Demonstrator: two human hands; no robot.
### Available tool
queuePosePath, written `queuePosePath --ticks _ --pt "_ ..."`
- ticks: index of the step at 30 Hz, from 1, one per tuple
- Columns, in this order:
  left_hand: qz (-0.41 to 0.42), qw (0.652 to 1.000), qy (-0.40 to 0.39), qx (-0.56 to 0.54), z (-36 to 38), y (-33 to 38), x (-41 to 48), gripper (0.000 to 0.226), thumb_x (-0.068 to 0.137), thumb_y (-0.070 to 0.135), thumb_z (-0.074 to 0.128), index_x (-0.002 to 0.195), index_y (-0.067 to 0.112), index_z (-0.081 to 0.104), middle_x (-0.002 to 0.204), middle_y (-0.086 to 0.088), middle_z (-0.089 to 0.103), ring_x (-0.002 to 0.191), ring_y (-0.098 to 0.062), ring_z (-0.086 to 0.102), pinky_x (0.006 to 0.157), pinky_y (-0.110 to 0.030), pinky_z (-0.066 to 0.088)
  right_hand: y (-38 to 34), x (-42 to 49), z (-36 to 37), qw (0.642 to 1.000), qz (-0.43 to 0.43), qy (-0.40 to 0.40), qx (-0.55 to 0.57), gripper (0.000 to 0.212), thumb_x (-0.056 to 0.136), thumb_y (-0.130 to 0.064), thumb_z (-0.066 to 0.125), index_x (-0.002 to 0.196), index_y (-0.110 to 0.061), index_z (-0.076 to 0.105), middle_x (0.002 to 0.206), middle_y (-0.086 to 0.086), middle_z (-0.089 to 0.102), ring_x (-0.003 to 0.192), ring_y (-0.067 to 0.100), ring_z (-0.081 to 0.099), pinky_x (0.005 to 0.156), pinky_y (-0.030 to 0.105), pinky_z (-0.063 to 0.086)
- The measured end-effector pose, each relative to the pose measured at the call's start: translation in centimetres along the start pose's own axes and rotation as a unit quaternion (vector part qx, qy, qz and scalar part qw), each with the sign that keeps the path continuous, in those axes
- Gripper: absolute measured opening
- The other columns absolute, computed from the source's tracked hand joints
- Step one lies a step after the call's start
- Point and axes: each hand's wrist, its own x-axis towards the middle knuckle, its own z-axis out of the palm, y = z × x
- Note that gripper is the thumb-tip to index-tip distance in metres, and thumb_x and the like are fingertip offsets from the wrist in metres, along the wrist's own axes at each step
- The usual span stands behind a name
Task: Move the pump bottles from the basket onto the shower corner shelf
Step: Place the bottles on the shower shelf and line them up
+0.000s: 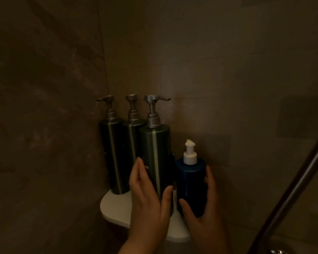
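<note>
Left hand [145,197]: we wrap it around the front green pump bottle [155,158], upright near the corner shelf [116,208] front edge
Right hand [200,204]: we grip the blue pump bottle [191,182], upright at the shelf's right edge
Back corner: two more green bottles [112,154]

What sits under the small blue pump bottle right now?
The blue bottle is held by the right hand near the right end of the white corner shelf. Its base is hidden by the thumb and fingers, so contact with the shelf cannot be confirmed.
</note>
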Motion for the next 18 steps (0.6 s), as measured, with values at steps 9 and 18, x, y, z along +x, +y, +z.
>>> queuePosePath --ticks 9,18 --pt "-0.006 0.997 -0.015 0.077 0.4 0.3 0.2 0.072 0.086 0.055 0.019 0.13 0.049 -0.038 0.142 0.029 -0.023 0.126 0.012 -0.018 0.107 -0.029 -0.002 0.3 -1.4 -0.5 1.0 -0.009 -0.005 -0.018 0.087 0.085 -0.014 0.065 0.13 -0.062 0.009 0.135 -0.042 0.018 0.121 -0.015 0.031 0.099 0.019 0.029" --pt "0.029 0.995 0.003 0.1 0.6 -0.3 0.3 0.075 0.09 0.041 0.037 0.144 0.037 -0.014 0.149 0.01 -0.001 0.131 0.002 -0.003 0.107 -0.027 0.007 0.8 -0.9 -0.2 0.999 0.007 0.032 0.002 0.084 0.075 -0.019 0.076 0.122 -0.066 0.024 0.126 -0.043 0.028 0.117 -0.023 0.033 0.09 0.01 0.032"
